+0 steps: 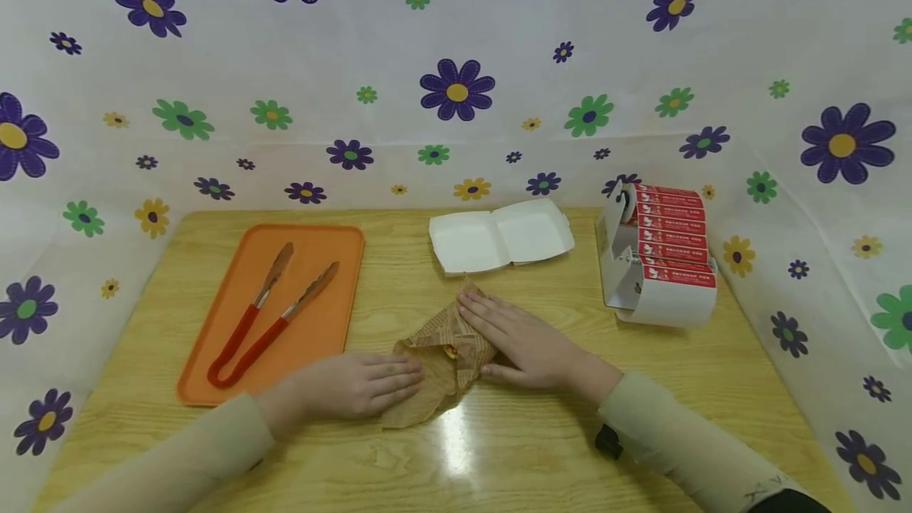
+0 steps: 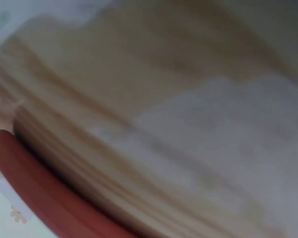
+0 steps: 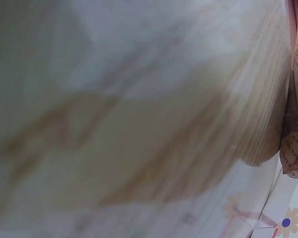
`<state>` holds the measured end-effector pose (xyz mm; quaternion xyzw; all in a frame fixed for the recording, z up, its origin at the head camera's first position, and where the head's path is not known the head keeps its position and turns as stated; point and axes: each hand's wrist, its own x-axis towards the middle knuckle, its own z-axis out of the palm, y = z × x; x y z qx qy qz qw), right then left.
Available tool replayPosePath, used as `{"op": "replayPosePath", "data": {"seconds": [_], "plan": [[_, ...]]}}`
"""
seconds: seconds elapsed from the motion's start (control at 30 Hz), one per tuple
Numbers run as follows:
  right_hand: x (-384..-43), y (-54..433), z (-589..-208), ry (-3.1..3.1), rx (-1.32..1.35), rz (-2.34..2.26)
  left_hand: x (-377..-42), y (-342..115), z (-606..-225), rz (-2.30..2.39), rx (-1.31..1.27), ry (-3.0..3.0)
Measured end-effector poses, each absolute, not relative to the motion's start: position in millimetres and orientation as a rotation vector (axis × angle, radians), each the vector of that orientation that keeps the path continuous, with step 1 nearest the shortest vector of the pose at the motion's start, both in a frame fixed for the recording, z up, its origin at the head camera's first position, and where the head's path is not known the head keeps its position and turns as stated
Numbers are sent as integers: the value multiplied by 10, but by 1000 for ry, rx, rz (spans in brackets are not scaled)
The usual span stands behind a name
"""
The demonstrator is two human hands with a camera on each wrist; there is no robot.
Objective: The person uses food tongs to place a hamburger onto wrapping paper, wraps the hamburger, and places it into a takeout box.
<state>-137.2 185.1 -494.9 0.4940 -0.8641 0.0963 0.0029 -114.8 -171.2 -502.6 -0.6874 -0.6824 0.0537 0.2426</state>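
Observation:
Brown newsprint-patterned wrapping paper (image 1: 435, 386) lies on the table, partly folded around something mostly hidden. A small yellow and red patch (image 1: 451, 351) of its contents shows through a gap. My right hand (image 1: 523, 343) rests on the folded right side, fingers extended toward the paper's upper corner. From the other side, my left hand (image 1: 366, 386) touches the left flap with its fingers nearly straight. Along the right edge of the right wrist view, the printed paper (image 3: 294, 153) appears. The left wrist view shows mostly blurred tabletop (image 2: 89, 99).
An orange tray (image 1: 342, 299) at left holds red-handled tongs (image 1: 245, 339). Behind the paper stands an unfolded white box (image 1: 466, 242). At right is a label dispenser (image 1: 620, 260) with a roll of red and white labels (image 1: 673, 232). Flowered cloth (image 1: 399, 46) borders the table.

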Motion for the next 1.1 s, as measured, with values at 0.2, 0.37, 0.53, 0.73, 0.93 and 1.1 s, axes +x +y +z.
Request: {"op": "replayPosePath", "data": {"seconds": [0.2,0.37,0.53,0.73,0.93,1.1], "plan": [[-1350,1837,-4943,-2725,1537,331,-1138,-1596,-4942,-140,-1794,-1896],[-1323,1831,-4950,-2731,1533,316,-1140,-1486,-4894,-326,-1695,-1925],[-1312,1823,-4980,-2706,1547,289,-1152,-1365,-4913,-540,-1547,-1945],[-1320,1831,-4991,-2677,1548,268,-1202,-1238,-4897,-673,-1442,-2011],[-1338,1843,-4948,-2657,1543,254,-1274,-1069,-4857,-782,-1340,-2093],[-1347,1854,-4920,-2645,1536,252,-1328,-945,-4877,-891,-1239,-2170]]}}
